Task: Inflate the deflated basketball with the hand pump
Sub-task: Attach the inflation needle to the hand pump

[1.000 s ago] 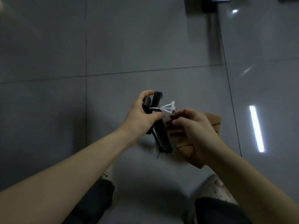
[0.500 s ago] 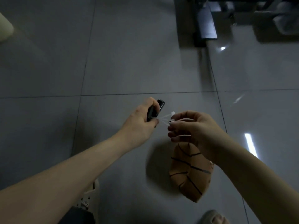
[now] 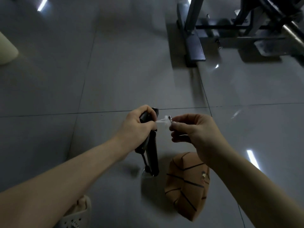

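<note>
A black hand pump (image 3: 152, 155) hangs upright in the air, gripped near its top by my left hand (image 3: 139, 125). A white plastic clip (image 3: 162, 121) with a small metal needle (image 3: 170, 120) juts right from the pump's upper end. My right hand (image 3: 192, 134) pinches the needle's end with thumb and forefinger. The deflated orange basketball (image 3: 187, 185) lies crumpled on the grey tiled floor below my right wrist, apart from both hands.
A dark metal exercise frame (image 3: 194, 38) with a flat foot stands at the back right. A pale rounded object (image 3: 6, 50) shows at the left edge. My light shoe (image 3: 77, 216) is at the bottom, left of the ball.
The view has tilted up, bringing the metal frame into sight. Both hands keep their hold on the pump and the needle; the pump now hangs more upright.
</note>
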{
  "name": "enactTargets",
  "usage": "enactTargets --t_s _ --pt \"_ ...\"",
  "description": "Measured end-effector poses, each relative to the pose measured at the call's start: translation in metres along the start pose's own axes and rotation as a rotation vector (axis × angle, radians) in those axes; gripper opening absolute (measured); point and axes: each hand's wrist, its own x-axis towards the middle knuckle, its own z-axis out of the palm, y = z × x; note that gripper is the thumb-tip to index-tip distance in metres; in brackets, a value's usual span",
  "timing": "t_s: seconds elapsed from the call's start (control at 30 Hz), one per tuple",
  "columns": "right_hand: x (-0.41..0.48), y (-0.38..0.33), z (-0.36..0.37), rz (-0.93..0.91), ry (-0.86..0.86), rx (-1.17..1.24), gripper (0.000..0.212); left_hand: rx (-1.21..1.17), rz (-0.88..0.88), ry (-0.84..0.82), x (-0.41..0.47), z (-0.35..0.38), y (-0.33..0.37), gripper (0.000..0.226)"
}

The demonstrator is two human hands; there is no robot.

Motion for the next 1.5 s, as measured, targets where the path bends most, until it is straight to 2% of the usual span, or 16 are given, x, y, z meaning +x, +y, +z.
enactTargets --t_s 0.17,0.3,0.43,0.57,0.67,0.77,0.93,1.1,1.23,1.37,1.5 --pt "-0.023 -0.016 0.006 -0.07 -0.032 0.03 0.012 -0.05 0.008 -0.162 -0.029 -0.013 0.023 0.008" --pt "-0.05 -0.03 0.014 -0.104 -0.068 0.118 0.011 -0.115 -0.025 -0.191 -0.05 -0.019 0.039 0.007" --pt "-0.082 -0.038 0.025 -0.098 -0.13 0.108 0.013 -0.138 0.031 -0.15 -0.074 -0.019 0.055 0.012" --pt "-0.114 -0.052 0.034 -0.151 -0.143 0.185 0.017 -0.293 0.075 -0.111 -0.102 -0.017 0.082 0.014" --pt "-0.142 -0.061 0.048 -0.213 -0.128 0.174 0.021 -0.346 0.125 0.031 -0.136 -0.015 0.091 0.019" --pt "-0.158 -0.061 0.063 -0.237 -0.111 0.113 0.021 -0.477 0.096 0.087 -0.158 -0.011 0.087 0.025" --pt "-0.175 -0.068 0.061 -0.255 -0.105 0.096 0.02 -0.294 0.171 0.177 -0.16 -0.023 0.101 0.023" --pt "-0.179 -0.06 0.064 -0.157 -0.102 0.13 0.014 -0.306 0.181 0.224 -0.161 -0.029 0.086 0.015" --pt "-0.183 -0.062 0.063 -0.139 -0.034 0.166 0.015 -0.347 0.241 0.165 -0.16 -0.034 0.094 0.013" --pt "-0.18 -0.06 0.055 -0.178 -0.053 0.053 0.024 -0.384 0.26 0.072 -0.16 -0.031 0.087 0.003" --pt "-0.171 -0.051 0.049 -0.241 -0.079 -0.084 0.029 -0.358 0.214 0.048 -0.153 -0.021 0.084 0.008"
